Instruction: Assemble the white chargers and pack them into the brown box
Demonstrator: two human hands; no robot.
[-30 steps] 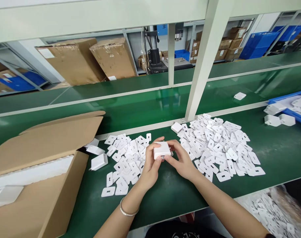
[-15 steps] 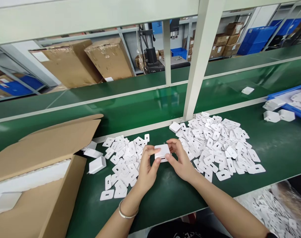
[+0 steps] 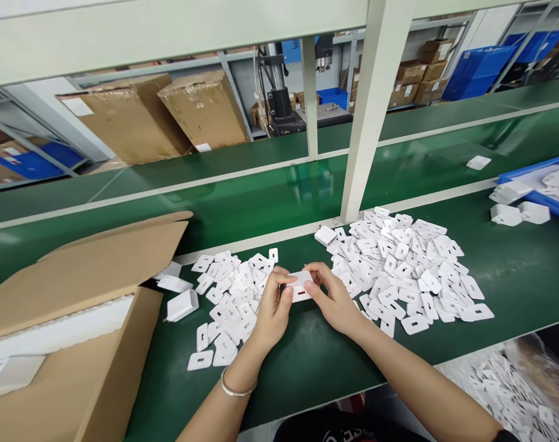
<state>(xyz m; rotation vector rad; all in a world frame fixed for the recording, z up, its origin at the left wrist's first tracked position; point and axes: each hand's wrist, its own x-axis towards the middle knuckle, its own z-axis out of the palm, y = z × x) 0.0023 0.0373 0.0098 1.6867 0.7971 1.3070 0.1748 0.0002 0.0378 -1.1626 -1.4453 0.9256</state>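
Note:
A white USB charger (image 3: 300,283) is held between both hands above the green belt, its face with a red-lined port turned toward me. My left hand (image 3: 275,302) pinches its left side, thumb at the near corner. On the right side, my right hand (image 3: 331,298) grips it with the thumb on top. The fingertips behind the charger are partly hidden. Beside my left hand lies a pile of white slotted plates (image 3: 235,301). A larger heap of similar plates (image 3: 408,270) spreads right of my right hand, with one white charger (image 3: 326,236) at its far left edge.
At the left stands an open cardboard box (image 3: 118,368), with several white chargers (image 3: 181,305) by its flap. A blue tray (image 3: 555,205) holds white parts at the far right. A pale post (image 3: 364,123) rises behind the heap. One white piece (image 3: 478,162) lies on the belt beyond.
The charger has tilted, so its port face shows more. My right fingers have closed in around its far side. The lone white piece on the far belt has shifted right.

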